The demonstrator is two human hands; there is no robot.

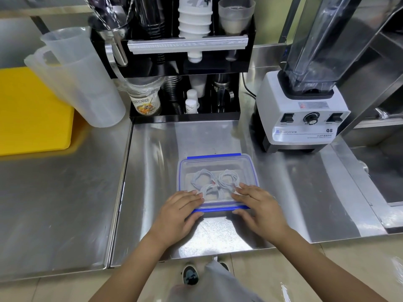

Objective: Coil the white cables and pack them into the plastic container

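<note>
2 hands (220, 205) flat on lidded container (218, 168)

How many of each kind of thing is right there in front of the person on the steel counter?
Coiled white cables: 3, inside the container
Plastic container: 1
Lid: 1
Blender: 1
Clear jug: 1
Yellow board: 1
Total: 8

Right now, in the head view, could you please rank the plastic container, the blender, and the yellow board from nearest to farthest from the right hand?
From the right hand:
1. Plastic container, under its fingers, straight ahead.
2. Blender, farther back on the right.
3. Yellow board, far across on the left.
</note>
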